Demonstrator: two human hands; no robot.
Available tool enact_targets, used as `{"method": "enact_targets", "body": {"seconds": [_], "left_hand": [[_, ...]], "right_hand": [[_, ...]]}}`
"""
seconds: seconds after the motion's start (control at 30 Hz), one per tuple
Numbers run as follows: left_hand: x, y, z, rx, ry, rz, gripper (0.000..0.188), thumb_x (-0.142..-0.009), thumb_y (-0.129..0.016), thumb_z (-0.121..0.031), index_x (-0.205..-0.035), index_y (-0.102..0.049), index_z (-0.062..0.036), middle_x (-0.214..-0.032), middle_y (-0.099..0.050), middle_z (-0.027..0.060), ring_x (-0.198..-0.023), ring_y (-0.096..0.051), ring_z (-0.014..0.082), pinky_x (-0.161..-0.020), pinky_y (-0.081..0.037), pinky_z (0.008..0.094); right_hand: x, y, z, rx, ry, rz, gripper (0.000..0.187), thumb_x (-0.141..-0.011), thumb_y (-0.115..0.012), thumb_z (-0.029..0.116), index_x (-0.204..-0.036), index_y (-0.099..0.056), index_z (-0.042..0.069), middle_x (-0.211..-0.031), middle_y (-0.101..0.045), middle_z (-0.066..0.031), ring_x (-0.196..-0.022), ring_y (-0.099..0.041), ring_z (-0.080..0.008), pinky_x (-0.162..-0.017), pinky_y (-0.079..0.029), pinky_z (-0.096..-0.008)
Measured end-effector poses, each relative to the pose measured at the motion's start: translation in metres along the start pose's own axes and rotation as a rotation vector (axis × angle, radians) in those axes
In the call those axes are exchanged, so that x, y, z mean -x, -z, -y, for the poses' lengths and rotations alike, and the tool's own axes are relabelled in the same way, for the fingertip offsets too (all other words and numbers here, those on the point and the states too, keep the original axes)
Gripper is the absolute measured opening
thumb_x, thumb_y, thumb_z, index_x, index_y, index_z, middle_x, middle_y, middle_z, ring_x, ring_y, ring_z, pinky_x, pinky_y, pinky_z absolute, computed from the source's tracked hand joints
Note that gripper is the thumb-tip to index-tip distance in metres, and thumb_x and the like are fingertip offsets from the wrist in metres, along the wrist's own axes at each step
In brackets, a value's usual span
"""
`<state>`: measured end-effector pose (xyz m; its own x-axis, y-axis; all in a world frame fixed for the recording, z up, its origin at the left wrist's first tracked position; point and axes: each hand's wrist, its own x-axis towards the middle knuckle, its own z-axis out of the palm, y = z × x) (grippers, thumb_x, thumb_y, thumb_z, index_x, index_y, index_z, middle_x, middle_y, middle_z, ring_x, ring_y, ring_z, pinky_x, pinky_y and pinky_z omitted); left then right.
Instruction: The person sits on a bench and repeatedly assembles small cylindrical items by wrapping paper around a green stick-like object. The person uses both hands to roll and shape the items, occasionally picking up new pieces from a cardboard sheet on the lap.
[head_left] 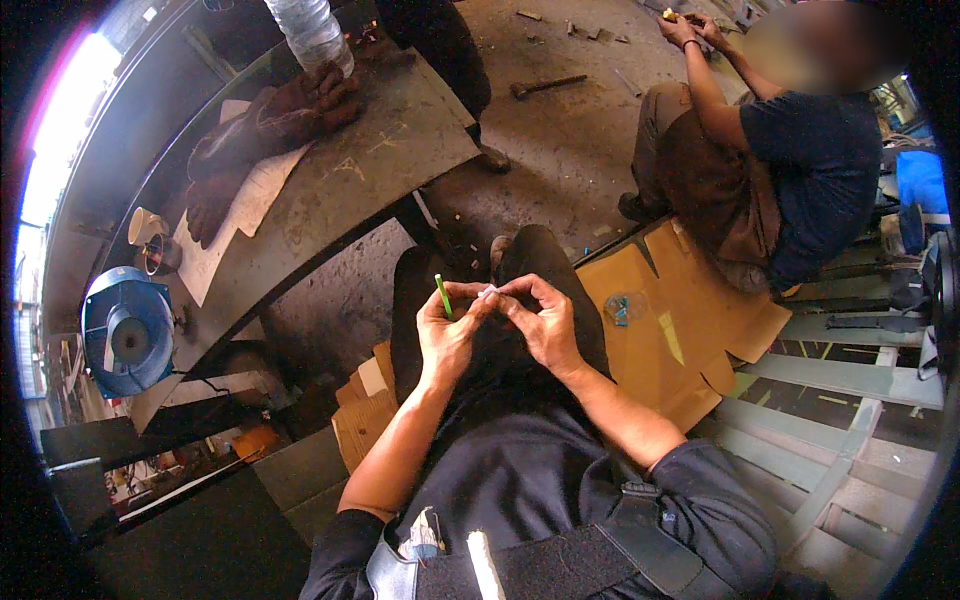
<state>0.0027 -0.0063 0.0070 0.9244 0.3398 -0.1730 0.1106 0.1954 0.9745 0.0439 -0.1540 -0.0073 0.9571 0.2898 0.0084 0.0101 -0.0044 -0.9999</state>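
Observation:
My left hand and my right hand meet in front of me above my lap, fingertips pinched together. Between them is a small whitish thing, too small to name. A slim bright green stick pokes up between the fingers of my left hand. My right hand's fingers are closed on the white piece, and no other thing shows in them.
To the left stand a metal table with dark work gloves and a blue fan. Flattened cardboard bearing a clear plastic bag lies right. Another person sits far right. A hammer rests on the floor.

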Motion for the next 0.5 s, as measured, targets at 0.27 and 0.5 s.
{"method": "enact_targets", "body": {"seconds": [0.27, 0.5], "left_hand": [[0.001, 0.005, -0.004, -0.190, -0.295, 0.118, 0.015, -0.080, -0.080, -0.002, -0.090, -0.068, -0.0023, -0.094, -0.068, 0.0044, -0.086, -0.061, 0.0106, -0.077, -0.049, 0.0242], [-0.003, 0.029, -0.023, -0.879, -0.971, 0.219, 0.032, -0.066, -0.082, -0.006, -0.093, -0.067, -0.0104, -0.086, -0.069, 0.0049, -0.069, -0.069, 0.0217, -0.058, -0.055, 0.0311]], "right_hand": [[-0.001, 0.006, 0.000, -0.204, 0.107, -0.020, 0.008, -0.094, -0.066, 0.008, -0.101, -0.066, 0.004, -0.090, -0.069, -0.0042, -0.084, -0.064, -0.0106, -0.077, -0.054, -0.0294], [-0.003, 0.021, 0.016, -0.633, -0.380, 0.224, 0.014, -0.090, -0.071, 0.013, -0.095, -0.064, 0.002, -0.084, -0.067, -0.0079, -0.073, -0.066, -0.0141, -0.066, -0.059, -0.0313]]}}
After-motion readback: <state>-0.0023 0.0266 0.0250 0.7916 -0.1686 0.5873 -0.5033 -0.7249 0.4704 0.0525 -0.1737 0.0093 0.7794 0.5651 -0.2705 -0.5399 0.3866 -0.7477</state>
